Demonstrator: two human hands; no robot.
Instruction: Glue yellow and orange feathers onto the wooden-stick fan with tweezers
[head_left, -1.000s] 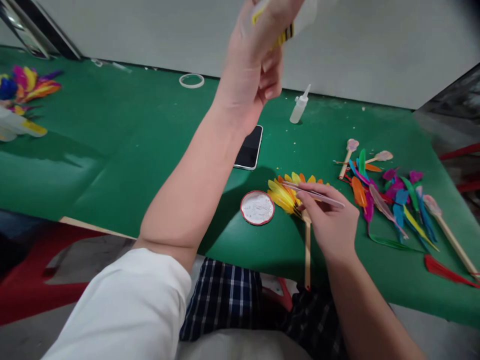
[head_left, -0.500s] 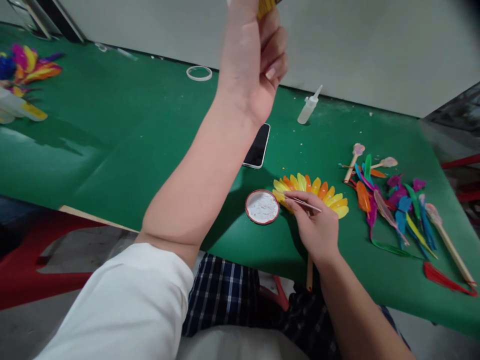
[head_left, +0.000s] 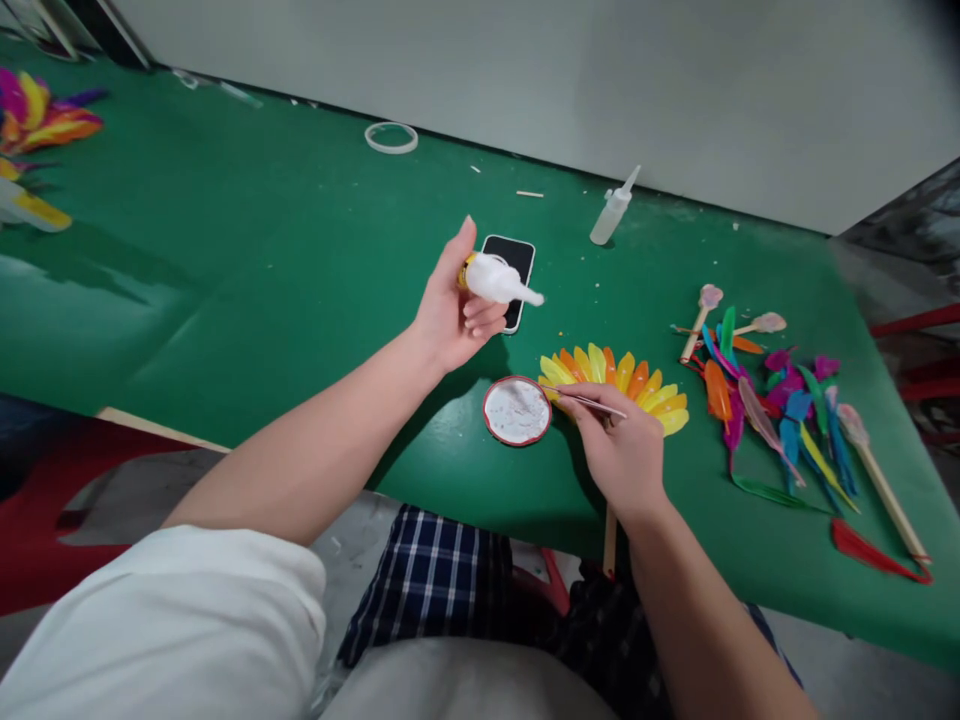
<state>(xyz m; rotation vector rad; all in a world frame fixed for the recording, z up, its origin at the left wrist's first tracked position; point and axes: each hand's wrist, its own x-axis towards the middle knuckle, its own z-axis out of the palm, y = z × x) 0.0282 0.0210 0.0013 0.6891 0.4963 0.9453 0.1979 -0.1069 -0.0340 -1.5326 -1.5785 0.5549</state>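
Note:
My left hand (head_left: 450,305) is closed round a white glue bottle (head_left: 495,280) with a yellow label, its nozzle pointing right, above a phone (head_left: 526,262) on the table. In my right hand (head_left: 619,450) I pinch thin tweezers (head_left: 596,403), their tips by the right rim of a small round red-edged dish (head_left: 517,440) with a white surface. Behind and beside that hand fans a row of yellow and orange feathers (head_left: 622,372). A wooden handle (head_left: 610,545) sticks out below the hand; how it joins the feathers is hidden.
Loose coloured feathers (head_left: 799,420) and several wooden sticks (head_left: 889,490) with pinkish ends lie at the right. A clear dropper bottle (head_left: 611,215) stands near the wall, and a tape ring (head_left: 391,148) lies farther left. More bright feathers (head_left: 45,115) are at the far left.
My left hand has come down from the top of the view, bringing the glue bottle over the phone. My right hand keeps the tweezers, whose tips are now nearer the dish.

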